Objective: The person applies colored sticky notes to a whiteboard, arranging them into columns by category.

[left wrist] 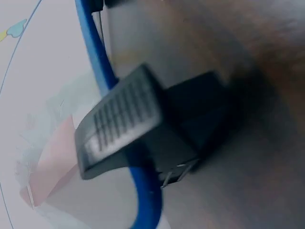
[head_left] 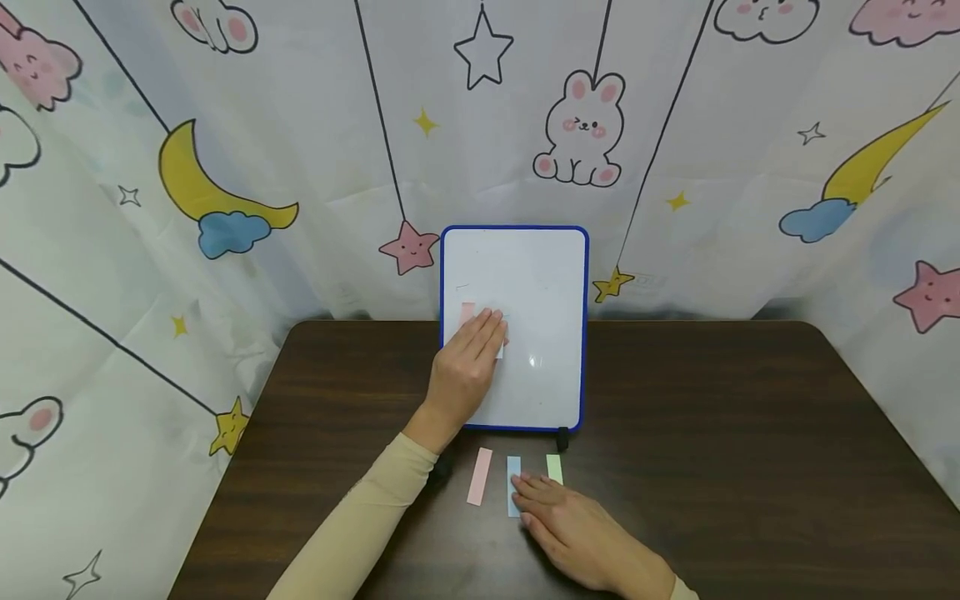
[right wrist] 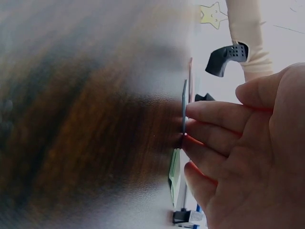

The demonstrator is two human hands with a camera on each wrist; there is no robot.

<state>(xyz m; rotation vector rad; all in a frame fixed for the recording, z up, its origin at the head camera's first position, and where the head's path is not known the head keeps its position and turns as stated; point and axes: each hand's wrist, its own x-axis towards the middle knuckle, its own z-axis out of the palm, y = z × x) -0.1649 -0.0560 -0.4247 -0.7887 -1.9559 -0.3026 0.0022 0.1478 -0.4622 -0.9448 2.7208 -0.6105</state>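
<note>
My left hand lies with straight fingers against the left part of a whiteboard with a blue frame. Just above its fingers a pink paper strip shows on the board. A small pale piece peeks out beside the fingers, its rest hidden. On the table, my right hand touches a light blue strip with its fingertips. Its extended fingers also appear in the right wrist view, beside the blue strip. A green strip is partly covered by that hand; another pink strip lies to the left.
The whiteboard stands tilted on the dark wooden table, with a black foot at its lower right corner. Another black foot grips the blue frame in the left wrist view. Behind hangs a patterned curtain.
</note>
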